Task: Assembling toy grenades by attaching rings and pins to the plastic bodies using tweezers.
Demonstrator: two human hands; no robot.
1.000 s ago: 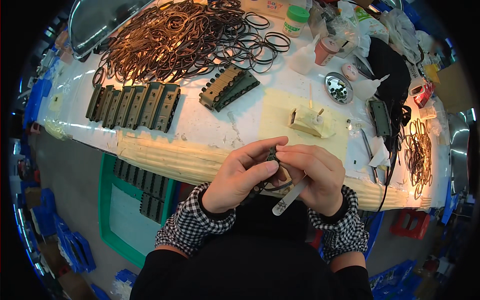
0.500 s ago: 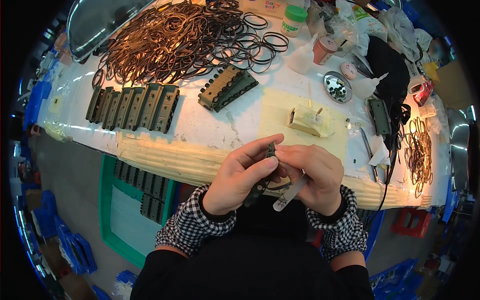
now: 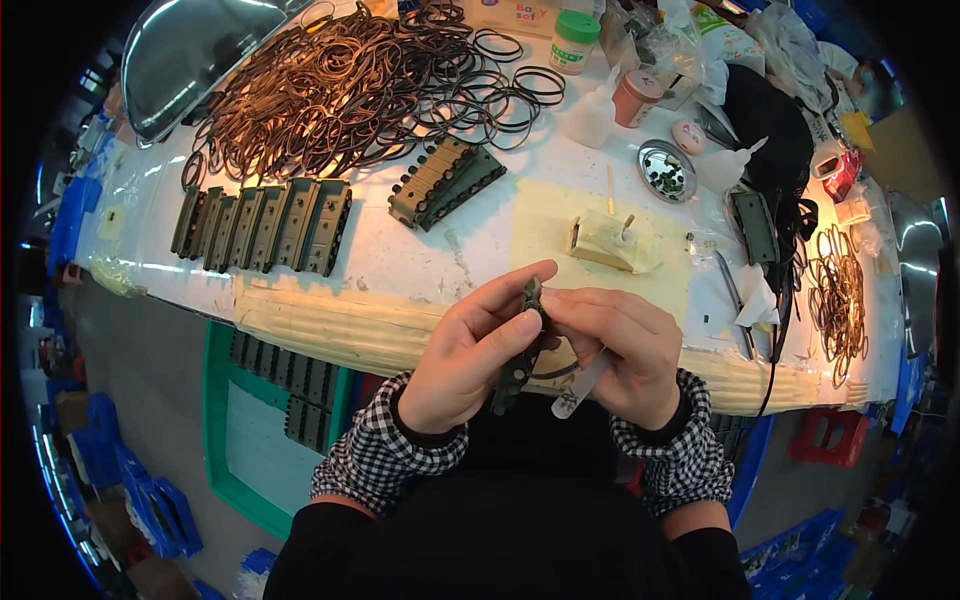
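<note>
L hand (image 3: 470,355): wrapped round a dark olive plastic part (image 3: 522,350), thumb along its top, fingers pressed against the side. Grip closed on it.
R hand (image 3: 618,350): fingertips pinching the upper end of same part, right where L thumb ends. Also clamps a pale flat stick tool (image 3: 580,385) under the palm, tip poking out down-left.
part: held upright-ish, slightly tilted, between both hands, off the bench, just in front of its near edge. A thin dark rubber ring (image 3: 556,369) loops out from it just below R fingers.
bench (image 3: 480,255): white top w/ taped yellowish front edge, directly beyond the grip.
beyond grip, close: cream block (image 3: 606,243) w/ a small stick standing in it, on a yellow mat.
beyond-left of grip: 2 stacked olive parts (image 3: 447,182), then a row of same-type parts (image 3: 262,225) lying side by side.
far beyond-left: big heap of brown/black rubber rings (image 3: 350,85).
beyond-right of grip: small metal dish (image 3: 666,172) w/ tiny dark bits, white squeeze bottle (image 3: 727,166), tweezers (image 3: 732,295).
far right of grip: smaller bunch of brown rings (image 3: 838,300).
below-left of grip: green tray (image 3: 222,420) on lower level, more dark parts in it.
sleeves: black-white check cuffs (image 3: 380,460) on both wrists.
</note>
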